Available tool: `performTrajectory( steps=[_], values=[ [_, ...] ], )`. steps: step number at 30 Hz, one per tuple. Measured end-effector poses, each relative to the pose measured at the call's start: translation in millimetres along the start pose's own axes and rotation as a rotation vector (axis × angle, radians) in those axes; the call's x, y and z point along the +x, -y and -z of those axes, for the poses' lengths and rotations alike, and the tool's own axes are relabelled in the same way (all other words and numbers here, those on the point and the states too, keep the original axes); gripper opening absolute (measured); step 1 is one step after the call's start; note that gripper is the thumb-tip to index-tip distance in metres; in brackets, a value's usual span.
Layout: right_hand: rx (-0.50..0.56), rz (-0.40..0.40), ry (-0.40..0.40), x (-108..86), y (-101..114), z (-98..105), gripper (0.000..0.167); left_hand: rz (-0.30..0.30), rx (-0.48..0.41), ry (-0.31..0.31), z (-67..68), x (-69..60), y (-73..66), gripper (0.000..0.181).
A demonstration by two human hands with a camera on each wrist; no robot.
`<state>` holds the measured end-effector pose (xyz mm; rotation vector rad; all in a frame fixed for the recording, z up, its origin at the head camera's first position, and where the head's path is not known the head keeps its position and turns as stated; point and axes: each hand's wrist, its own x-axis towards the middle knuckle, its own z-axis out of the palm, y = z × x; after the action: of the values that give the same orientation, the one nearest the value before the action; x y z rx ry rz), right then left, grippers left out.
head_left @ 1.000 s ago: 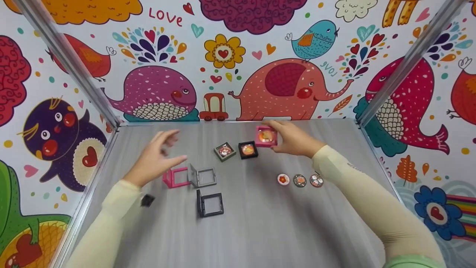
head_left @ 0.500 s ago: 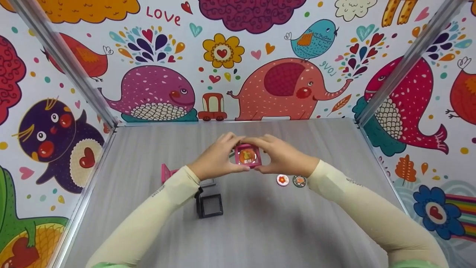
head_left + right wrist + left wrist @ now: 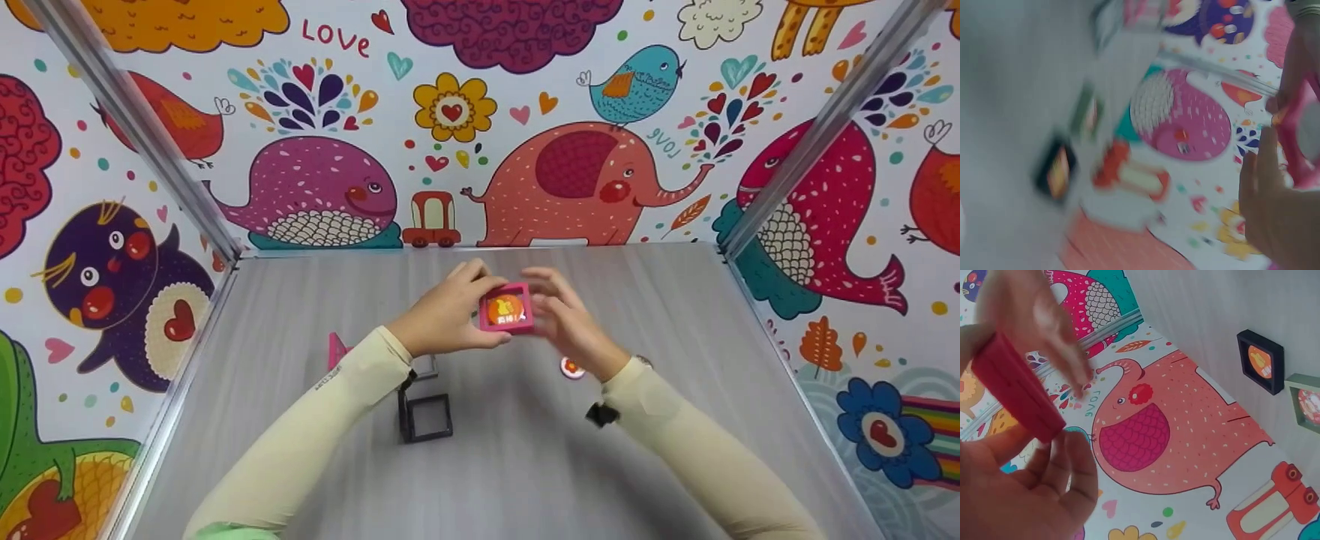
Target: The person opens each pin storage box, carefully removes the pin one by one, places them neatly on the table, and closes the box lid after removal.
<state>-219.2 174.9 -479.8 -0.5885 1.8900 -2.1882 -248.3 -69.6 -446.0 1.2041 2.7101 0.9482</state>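
My left hand [image 3: 454, 311] pinches a pink square case [image 3: 486, 327] by its left side, thumb below and fingers above, over the middle of the table. A round orange badge [image 3: 505, 308] shows inside the pink frame. Edge-on in the left wrist view, the pink case [image 3: 1019, 391] lies between thumb and fingers. My right hand [image 3: 574, 322] is just right of the case, its fingers loosely bent and blurred, holding nothing. In the right wrist view the pink case [image 3: 1296, 132] is at the right edge, beside the fingers.
A black open case [image 3: 430, 418] stands front left of centre; grey [image 3: 425, 367] and pink [image 3: 337, 349] cases are partly hidden by the left arm. A flower badge [image 3: 572, 367] lies below the right hand. Black [image 3: 1261, 361] and green [image 3: 1303, 403] cases holding badges stand behind the hands.
The pink case came from the back right to the middle, where both hands held it. My right hand has since let go and moved right; my left hand keeps its hold.
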Motion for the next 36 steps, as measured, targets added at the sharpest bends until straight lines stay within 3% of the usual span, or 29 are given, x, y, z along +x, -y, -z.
performTrajectory(
  steps=[2, 4, 8, 11, 22, 36],
  values=[
    [0.314, -0.1, -0.019, -0.9, -14, -8, 0.037, -0.002, 0.005, -0.004, -2.9, 3.9, -1.6, 0.074],
    [0.52, -0.139, -0.029, -1.0, -24, -15, 0.04, -0.007, 0.019, -0.007, -6.4, 7.9, -3.1, 0.075],
    [0.786, -0.09, -0.052, 0.2, -33, -24, 0.053, -0.005, 0.043, -0.024, -11.0, 13.1, -4.6, 0.074],
    [0.913, -0.087, -0.05, 1.2, -35, -28, 0.06, 0.002, 0.053, -0.041, -10.8, 14.0, -5.0, 0.072],
    [1.125, -0.091, -0.004, 5.4, -41, -33, 0.059, -0.013, 0.04, -0.073, -3.0, 17.0, -8.5, 0.075],
    [1.255, -0.069, 0.119, 11.0, -50, -41, 0.066, 0.0, 0.028, -0.046, 4.1, 13.2, -18.2, 0.077]
  ],
)
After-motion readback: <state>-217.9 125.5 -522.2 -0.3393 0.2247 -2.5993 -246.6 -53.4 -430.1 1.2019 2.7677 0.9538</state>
